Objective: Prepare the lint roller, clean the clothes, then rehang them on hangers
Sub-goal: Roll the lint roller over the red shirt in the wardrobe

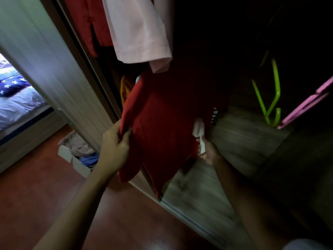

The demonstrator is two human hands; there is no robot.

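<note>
A red garment (pixel 162 123) hangs in the open wardrobe, its top hidden behind a pale pink shirt (pixel 138 33). My left hand (pixel 115 147) pinches the red garment's left edge and holds it taut. My right hand (pixel 209 152) grips the white handle of a lint roller (pixel 199 129), whose white head presses against the garment's lower right part. The fingers of the right hand are partly hidden by the cloth.
A green hanger (pixel 272 98) and a pink hanger (pixel 306 107) hang at the right in the dark wardrobe. Another red garment (pixel 86 24) hangs top left. A white box of clothes (pixel 75 156) sits on the wooden floor. A bed (pixel 16 98) is reflected at the left.
</note>
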